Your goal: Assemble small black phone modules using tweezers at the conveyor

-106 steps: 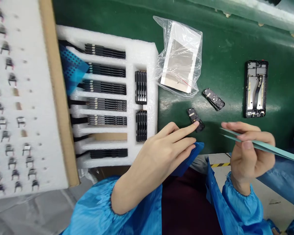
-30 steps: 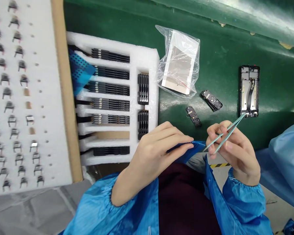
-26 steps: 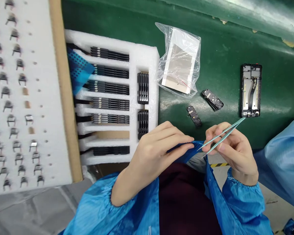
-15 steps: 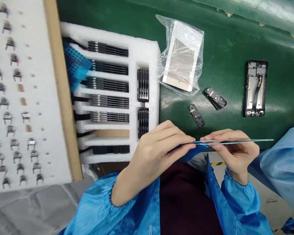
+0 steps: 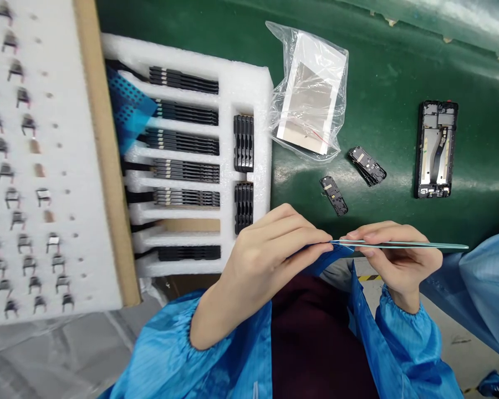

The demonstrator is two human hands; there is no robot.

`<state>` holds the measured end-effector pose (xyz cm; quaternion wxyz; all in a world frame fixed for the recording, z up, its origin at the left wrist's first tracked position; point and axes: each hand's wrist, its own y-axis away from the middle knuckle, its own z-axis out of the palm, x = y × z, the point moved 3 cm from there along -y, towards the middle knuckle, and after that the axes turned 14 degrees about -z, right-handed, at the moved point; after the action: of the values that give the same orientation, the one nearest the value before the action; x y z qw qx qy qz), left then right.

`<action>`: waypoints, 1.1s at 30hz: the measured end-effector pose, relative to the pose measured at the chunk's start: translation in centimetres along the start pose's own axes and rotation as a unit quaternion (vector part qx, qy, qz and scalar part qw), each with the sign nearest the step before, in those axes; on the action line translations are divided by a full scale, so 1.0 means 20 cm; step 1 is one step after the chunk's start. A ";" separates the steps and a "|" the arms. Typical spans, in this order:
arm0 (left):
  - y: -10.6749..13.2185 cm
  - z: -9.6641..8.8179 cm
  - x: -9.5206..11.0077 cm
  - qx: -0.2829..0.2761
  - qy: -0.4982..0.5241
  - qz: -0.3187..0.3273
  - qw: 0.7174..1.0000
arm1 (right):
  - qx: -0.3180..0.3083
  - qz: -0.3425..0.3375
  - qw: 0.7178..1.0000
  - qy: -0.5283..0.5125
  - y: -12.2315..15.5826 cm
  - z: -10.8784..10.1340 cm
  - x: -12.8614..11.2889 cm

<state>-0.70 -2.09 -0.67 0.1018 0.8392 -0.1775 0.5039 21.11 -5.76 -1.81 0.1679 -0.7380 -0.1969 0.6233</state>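
Note:
Teal tweezers (image 5: 416,245) lie almost level in front of my body. Their joined end points right and their tips point left. My right hand (image 5: 403,252) is closed on them, thumb below and fingers above. My left hand (image 5: 280,244) is closed in a pinch at the tips. Between its thumb and forefinger a small blue piece (image 5: 337,243) shows, thin like film. Most of that piece is hidden by the fingers, and I cannot make out whether the tips grip it.
A white foam tray (image 5: 263,127) holds stacks of thin black parts, with perforated blue film (image 5: 128,105) over one corner. Foam board (image 5: 66,249) with small parts stands left. On the green bench lie a bagged card (image 5: 310,94), black modules (image 5: 368,165), another module (image 5: 333,195) and an opened phone (image 5: 436,149).
The tweezers have tilted slightly, their right end now lower. Their two arms look closer together near my right fingers. My left hand has hardly moved, and the view has shifted a little.

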 end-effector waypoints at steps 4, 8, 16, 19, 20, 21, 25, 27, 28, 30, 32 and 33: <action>0.00 0.00 0.00 -0.001 0.003 0.000 1.000 | 0.003 -0.005 1.000 -0.008 0.00 0.00 0.00; 0.00 0.00 0.00 0.002 0.004 0.005 1.000 | 0.007 -0.011 1.000 -0.008 0.01 0.00 0.00; 0.00 0.00 0.00 0.001 0.002 0.007 1.000 | -0.002 -0.012 1.000 -0.011 0.01 0.00 0.01; -0.01 0.00 0.00 -0.001 -0.004 0.012 1.000 | 0.025 0.001 1.000 -0.012 0.01 -0.01 0.01; -0.01 0.01 0.00 -0.003 -0.010 0.017 1.000 | 0.044 0.012 0.999 -0.003 0.02 -0.01 0.01; -0.01 0.02 -0.01 -0.007 -0.019 0.022 1.000 | 0.064 0.028 0.997 0.014 0.02 -0.02 0.02; 0.00 0.04 -0.01 -0.024 -0.077 0.020 0.997 | 0.105 0.101 0.984 0.107 0.05 -0.06 0.04; 0.00 0.06 -0.02 -0.035 -0.111 0.016 0.993 | 0.104 0.117 0.979 0.132 0.05 -0.06 0.05; 0.01 0.06 -0.02 -0.038 -0.126 0.016 0.991 | 0.103 0.119 0.978 0.137 0.05 -0.05 0.05; 0.01 0.07 -0.02 -0.041 -0.149 0.020 0.988 | 0.105 0.118 0.977 0.146 0.04 -0.04 0.06; 0.01 0.07 -0.02 -0.039 -0.161 0.022 0.986 | 0.106 0.121 0.975 0.155 0.04 -0.03 0.07; 0.00 0.07 -0.01 -0.039 -0.162 0.022 0.986 | 0.105 0.124 0.974 0.157 0.03 -0.03 0.07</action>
<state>0.35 -2.62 -1.63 0.0926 0.9011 -0.2297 0.3558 21.90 -5.64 -3.19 0.1946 -0.8234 -0.0084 0.5330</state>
